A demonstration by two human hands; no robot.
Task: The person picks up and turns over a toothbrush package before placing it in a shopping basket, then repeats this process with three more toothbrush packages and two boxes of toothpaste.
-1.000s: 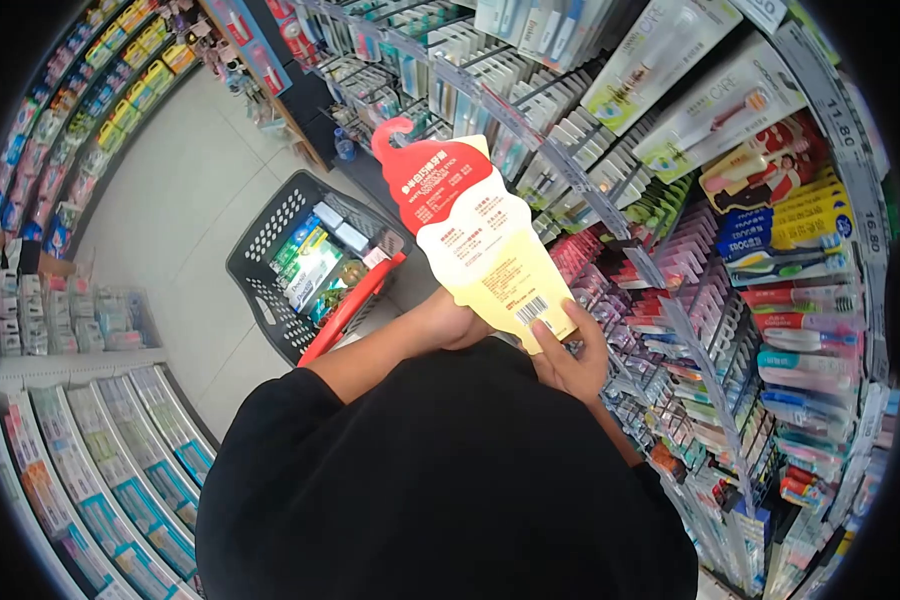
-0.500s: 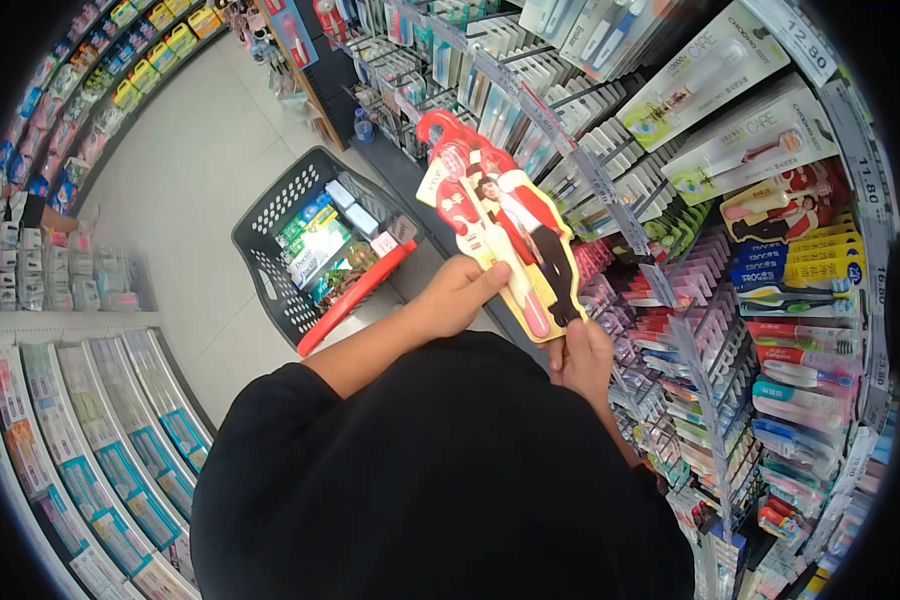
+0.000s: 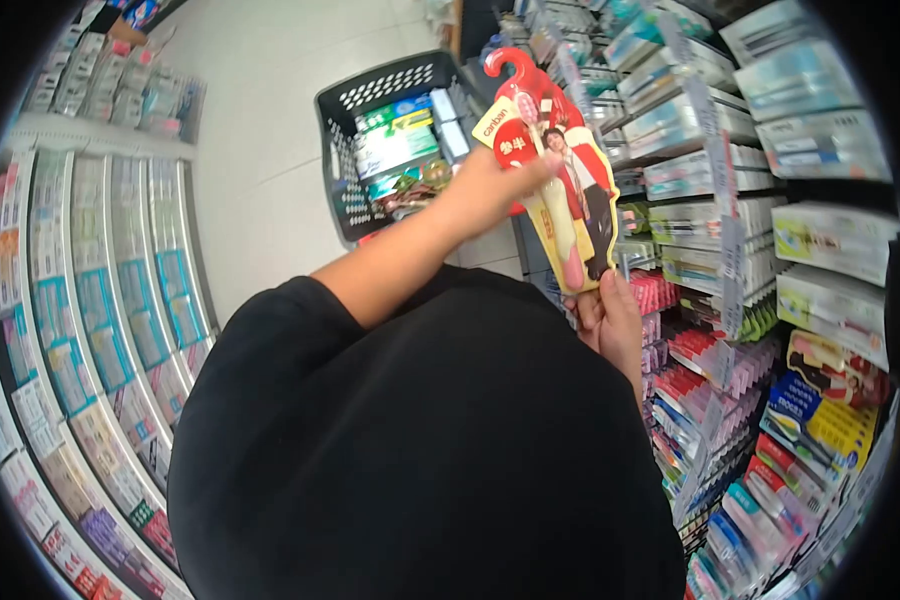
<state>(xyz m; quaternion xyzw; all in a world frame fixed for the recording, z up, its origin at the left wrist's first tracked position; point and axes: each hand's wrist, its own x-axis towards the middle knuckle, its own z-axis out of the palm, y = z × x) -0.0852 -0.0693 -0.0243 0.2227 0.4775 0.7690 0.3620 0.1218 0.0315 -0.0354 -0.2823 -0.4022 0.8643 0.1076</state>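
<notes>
A packaged toothbrush (image 3: 592, 222) is upright and slightly tilted in front of me. Its shaped card has a red hook on top, a yellow border, a printed person and a pink-and-cream brush. My left hand (image 3: 495, 192) grips the left edge, thumb across the front, its other fingers mostly hidden. Down at the bottom edge, my right hand (image 3: 615, 318) pinches the card between thumb and fingers. Beyond my left forearm is a dark shopping basket (image 3: 332, 190) holding several packs, among them a green-and-white package (image 3: 395, 150).
Racks of hanging toothbrush packs (image 3: 715, 350) run close along my right side, with price strips (image 3: 730, 250) jutting out. Shelves of boxed goods (image 3: 80, 320) stand on the left. Between them is a pale tiled floor (image 3: 260, 200).
My view has turned, so the basket and pack appear higher and further right. My left hand has slid up the pack, its thumb now over the brush neck. The right hand keeps the bottom.
</notes>
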